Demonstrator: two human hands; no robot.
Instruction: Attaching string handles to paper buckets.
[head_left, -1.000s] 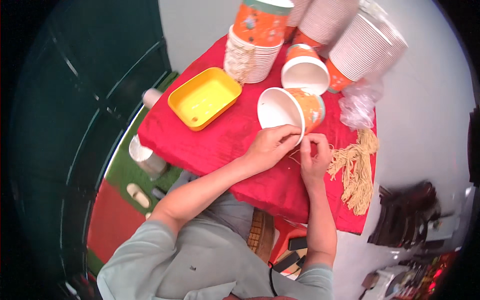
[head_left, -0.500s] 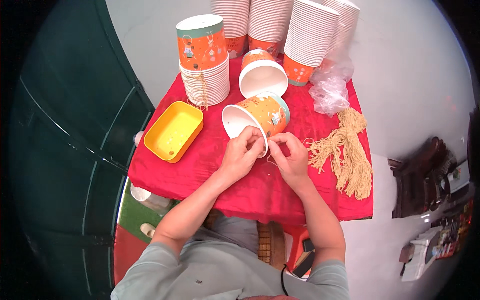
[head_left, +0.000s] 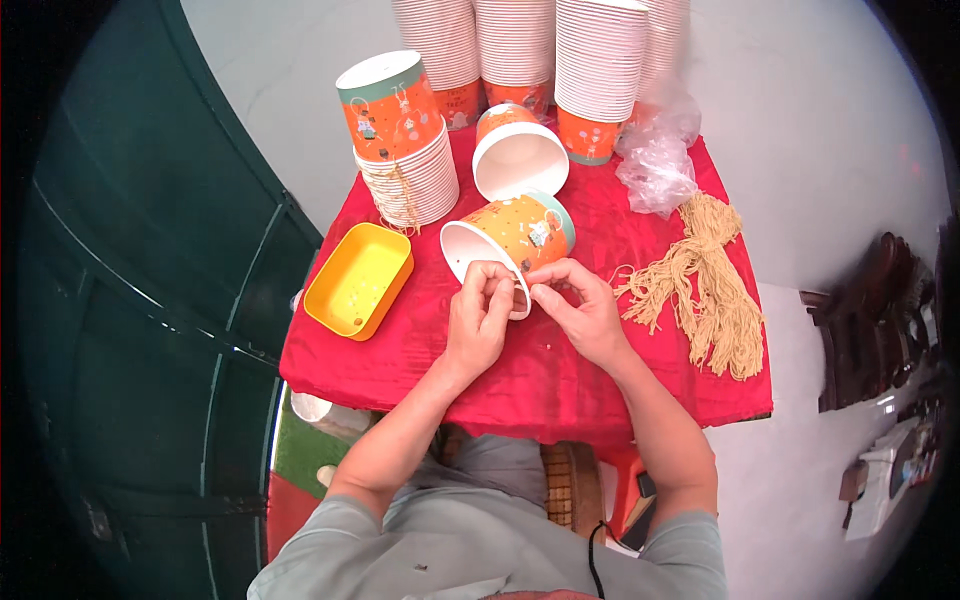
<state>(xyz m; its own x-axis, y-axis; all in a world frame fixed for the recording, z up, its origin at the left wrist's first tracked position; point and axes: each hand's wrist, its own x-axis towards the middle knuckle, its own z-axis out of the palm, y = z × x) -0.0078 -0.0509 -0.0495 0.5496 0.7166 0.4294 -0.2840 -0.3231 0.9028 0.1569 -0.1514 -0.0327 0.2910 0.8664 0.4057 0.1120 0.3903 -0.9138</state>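
On red cloth [head_left: 350, 372], tipped orange cup [head_left: 525, 228], left grip [head_left: 475, 325] pinching rim [head_left: 503, 247], hold of right grip [head_left: 597, 320] unclear, bits [head_left: 358, 322] in yellow tray [head_left: 388, 298]

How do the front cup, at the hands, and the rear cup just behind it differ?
The left hand grips the front cup by its rim; no hand touches the rear cup. The front cup opens toward the picture's lower left; the rear cup opens nearly straight downward in it. The front cup shows more orange side than the rear cup. Both are white inside.

Red tablecloth [head_left: 400, 365] bright, evenly lit | dark green panels [head_left: 150, 240] show glints | edges bowed | corners black
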